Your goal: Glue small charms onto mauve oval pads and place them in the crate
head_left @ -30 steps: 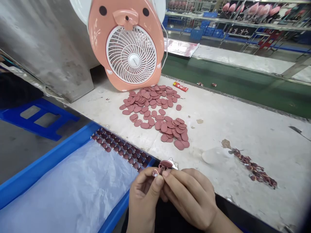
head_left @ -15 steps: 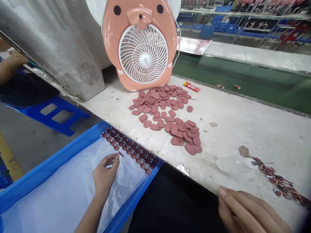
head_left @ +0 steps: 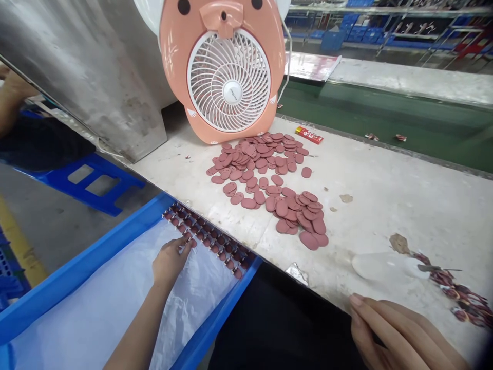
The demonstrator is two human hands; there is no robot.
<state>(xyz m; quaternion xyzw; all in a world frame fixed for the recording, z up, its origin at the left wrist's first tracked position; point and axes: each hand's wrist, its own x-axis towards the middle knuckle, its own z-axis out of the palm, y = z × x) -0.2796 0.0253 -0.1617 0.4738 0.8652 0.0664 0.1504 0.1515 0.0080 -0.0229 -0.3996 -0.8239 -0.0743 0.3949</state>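
My left hand (head_left: pixel 171 261) reaches into a blue tray (head_left: pixel 61 288) lined with a clear plastic sheet. Its thumb and fingertips are closed on a small reddish-brown oval piece (head_left: pixel 193 243), at the edge of rows of similar assembled pieces (head_left: pixel 219 240). Loose flat reddish-brown oval pieces (head_left: pixel 265 159) lie piled on the table (head_left: pixel 370 221). My right hand (head_left: pixel 400 334) is at the table's front edge with its fingers curled together; whatever they hold, if anything, is hidden. Beyond it lies a line of small dark red parts (head_left: pixel 460 293).
An orange animal-shaped fan (head_left: pixel 173 61) stands behind the pile, beside a metal housing (head_left: pixel 88 67). A red and yellow packet (head_left: pixel 309 135) lies near a green conveyor belt (head_left: pixel 358 110). At left are a blue stool (head_left: pixel 96 182) and another person's arm (head_left: pixel 15 92).
My left hand has moved slightly up and right, bringing the oval piece against the rows in the tray. The view has shifted a little; my right hand stays nearly where it was.
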